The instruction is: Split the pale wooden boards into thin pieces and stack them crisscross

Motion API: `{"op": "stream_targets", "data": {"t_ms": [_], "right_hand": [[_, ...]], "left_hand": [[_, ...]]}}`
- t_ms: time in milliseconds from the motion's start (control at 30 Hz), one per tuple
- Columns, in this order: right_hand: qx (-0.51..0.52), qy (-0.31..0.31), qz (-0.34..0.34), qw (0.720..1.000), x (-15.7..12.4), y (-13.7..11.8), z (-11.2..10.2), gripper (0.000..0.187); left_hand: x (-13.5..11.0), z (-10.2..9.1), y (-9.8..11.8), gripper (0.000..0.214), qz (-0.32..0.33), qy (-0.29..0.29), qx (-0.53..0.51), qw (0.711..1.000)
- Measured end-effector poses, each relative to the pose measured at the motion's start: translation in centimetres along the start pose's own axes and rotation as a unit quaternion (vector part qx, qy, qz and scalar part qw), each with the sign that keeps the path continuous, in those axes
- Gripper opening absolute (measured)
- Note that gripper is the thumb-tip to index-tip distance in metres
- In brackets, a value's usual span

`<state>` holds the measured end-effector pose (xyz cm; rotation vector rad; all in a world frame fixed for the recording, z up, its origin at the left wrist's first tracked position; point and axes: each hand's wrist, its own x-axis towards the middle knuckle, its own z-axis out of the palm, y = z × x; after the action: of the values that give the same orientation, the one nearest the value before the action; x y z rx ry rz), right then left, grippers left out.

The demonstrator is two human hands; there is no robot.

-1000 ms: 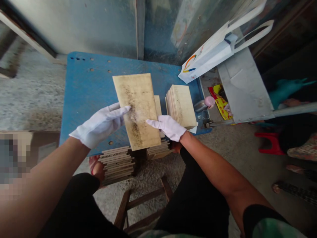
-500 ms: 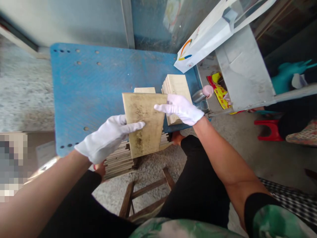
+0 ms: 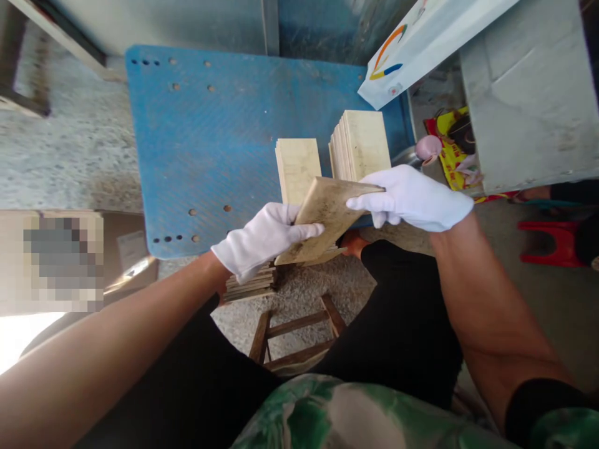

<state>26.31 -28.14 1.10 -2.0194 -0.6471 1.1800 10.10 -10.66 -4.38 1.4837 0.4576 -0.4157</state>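
Observation:
Between my two white-gloved hands is a thin wooden board (image 3: 330,215) with dark mottled stains, held tilted above the near edge of the blue table. My left hand (image 3: 269,237) grips its left side, thumb on the upper face and the other fingers out of sight beneath. At the right corner my right hand (image 3: 397,196) pinches it, thumb on top. Just beyond the board are two stacks of pale boards on the table: a lower left stack (image 3: 299,159) and a taller right stack (image 3: 367,140). More boards (image 3: 250,284) are piled below, partly hidden by my left hand and the held board.
The blue table (image 3: 201,149) has holes near its corners. A white paper bag (image 3: 397,68) stands at its back right, with a pink-topped bottle (image 3: 428,148) nearby. A wooden stool frame (image 3: 299,327) is between my legs; a red stool (image 3: 545,243) stands at right.
The board has turned from facing me nearly upright to a flatter, slanted pose. My right hand has shifted along its edge. The whole view has moved, so the table sits further right and higher.

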Motion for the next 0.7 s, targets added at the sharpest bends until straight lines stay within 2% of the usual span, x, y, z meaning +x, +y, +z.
{"op": "stream_targets", "data": {"t_ms": [100,167,233,300,400,500,600,700], "right_hand": [[0.017,0.014,0.014,1.0,-2.2,0.0,0.3,0.036],[0.018,0.027,0.032,0.999,-3.9,0.1,0.9,0.036],[0.014,0.033,0.057,0.998,-5.4,0.7,2.0,0.036],[0.002,0.029,0.085,0.996,-6.7,1.8,3.5,0.037],[-0.028,0.009,0.11,0.993,-7.4,4.7,6.8,0.039],[-0.097,-0.012,0.064,0.993,-6.9,8.4,10.4,0.04],[-0.19,-0.026,0.022,0.981,-5.8,11.8,13.4,0.038],[-0.209,-0.04,0.029,0.977,-4.6,14.5,15.3,0.041]], "left_hand": [[-0.4,0.5,0.4,0.028,0.007,-0.054,0.006,0.999],[-0.7,0.5,0.7,0.027,0.007,-0.117,0.03,0.993],[-0.8,0.3,0.7,0.028,0.014,-0.194,0.079,0.978],[-0.9,-0.1,0.5,0.037,0.022,-0.237,0.164,0.957],[-0.8,-0.9,-0.1,0.049,-0.005,-0.197,0.364,0.91],[-1.1,-1.8,-0.7,0.041,-0.028,-0.157,0.491,0.857],[-1.5,-2.7,-1.0,0.037,-0.009,-0.147,0.499,0.854],[-1.9,-3.2,-1.1,0.04,0.006,-0.135,0.505,0.853]]}}
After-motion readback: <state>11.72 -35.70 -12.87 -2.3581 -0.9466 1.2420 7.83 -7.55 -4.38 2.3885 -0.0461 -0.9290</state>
